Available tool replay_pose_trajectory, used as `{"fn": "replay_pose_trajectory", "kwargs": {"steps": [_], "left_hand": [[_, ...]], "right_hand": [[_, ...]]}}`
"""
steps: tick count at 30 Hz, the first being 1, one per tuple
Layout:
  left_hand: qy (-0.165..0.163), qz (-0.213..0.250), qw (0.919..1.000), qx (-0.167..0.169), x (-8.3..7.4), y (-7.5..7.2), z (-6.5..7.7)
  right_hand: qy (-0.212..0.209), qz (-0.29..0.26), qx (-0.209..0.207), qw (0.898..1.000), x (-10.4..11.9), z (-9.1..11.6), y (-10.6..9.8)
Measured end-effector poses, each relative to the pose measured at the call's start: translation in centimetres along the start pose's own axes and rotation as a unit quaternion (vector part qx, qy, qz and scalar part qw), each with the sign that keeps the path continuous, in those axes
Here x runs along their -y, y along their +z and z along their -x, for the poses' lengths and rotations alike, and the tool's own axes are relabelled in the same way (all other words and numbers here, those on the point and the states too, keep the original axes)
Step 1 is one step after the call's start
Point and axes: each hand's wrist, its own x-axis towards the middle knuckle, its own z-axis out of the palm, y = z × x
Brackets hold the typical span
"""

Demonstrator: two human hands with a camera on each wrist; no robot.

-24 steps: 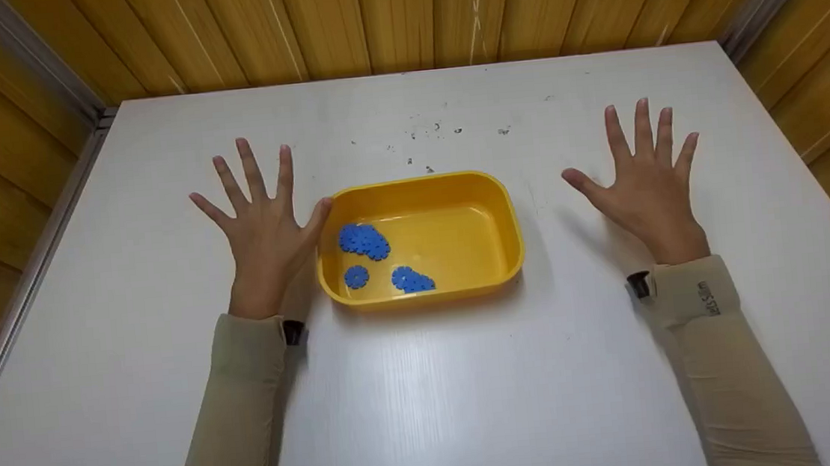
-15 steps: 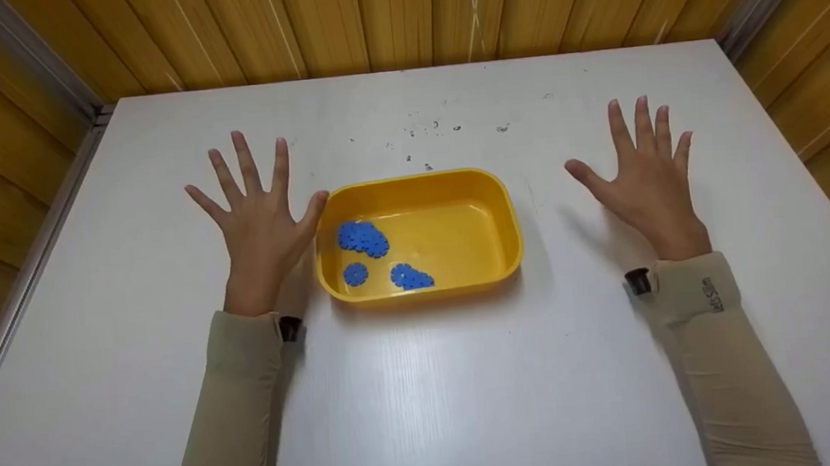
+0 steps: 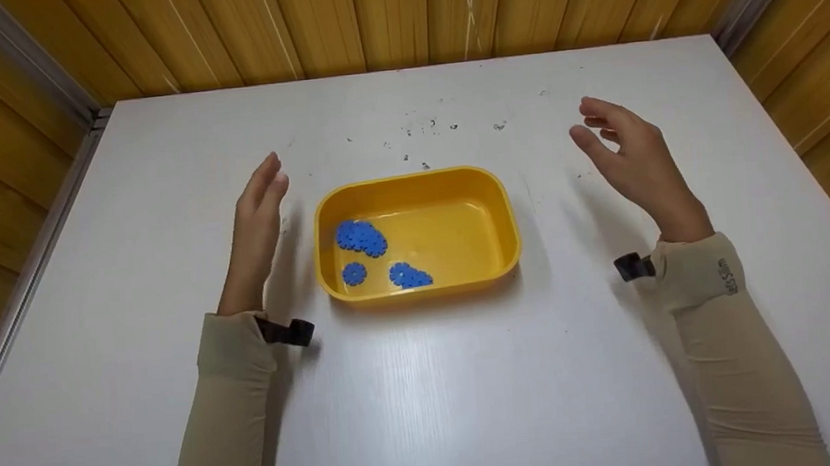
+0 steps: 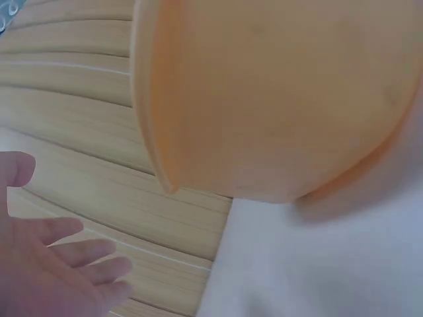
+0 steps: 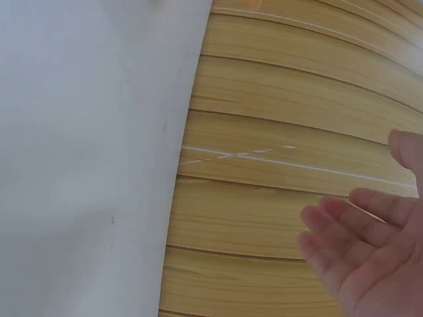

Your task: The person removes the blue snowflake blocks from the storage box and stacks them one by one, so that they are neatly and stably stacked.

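A yellow rectangular tub [image 3: 453, 241] stands in the middle of the white table. Inside it, toward the left, lie several blue notched plastic discs: an overlapping cluster [image 3: 361, 238], a single disc [image 3: 354, 273] and a smaller group [image 3: 410, 275] by the near wall. Left of the tub, my left hand [image 3: 255, 228] is held edge-on above the table, apart from the rim and holding nothing. In the left wrist view the tub's outer wall [image 4: 284, 99] fills the upper right. My right hand [image 3: 638, 165] hovers well right of the tub, its fingers relaxed and slightly bent around nothing.
The white table [image 3: 429, 389] has small dark scuff marks beyond the tub. Wood-look panels [image 3: 396, 17] rise behind its far edge and at both sides. A dark wrist mount [image 3: 292, 332] juts from the left sleeve, another wrist mount [image 3: 634, 266] from the right.
Both hands have turned from palm-down with spread fingers to palms facing inward. The left thumb has come away from the tub's rim. The tub and discs stay put.
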Motion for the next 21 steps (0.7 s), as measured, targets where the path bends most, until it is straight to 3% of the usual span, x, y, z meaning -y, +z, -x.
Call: {"fn": "replay_pose_trajectory", "kwargs": {"steps": [3,8,11,14,21], "left_hand": [[-0.045,0.118,0.9897,0.068,1.3,0.1,-0.5],[-0.083,0.253,0.9495,0.165,3.5,0.5,-0.8],[-0.098,0.310,0.9265,0.189,4.2,0.7,-0.5],[-0.106,0.344,0.9122,0.196,4.7,1.1,-0.3],[-0.063,0.342,0.9127,0.214,5.2,1.5,-0.2]], "right_hand": [[-0.019,0.001,0.023,1.000,1.0,-0.5,0.1],[-0.068,0.009,0.081,0.994,2.7,-1.5,0.8],[-0.081,0.015,0.131,0.988,3.8,-2.2,1.3],[-0.085,0.020,0.179,0.980,4.9,-2.9,1.9],[-0.078,0.049,0.284,0.954,7.6,-4.4,3.8]]}}
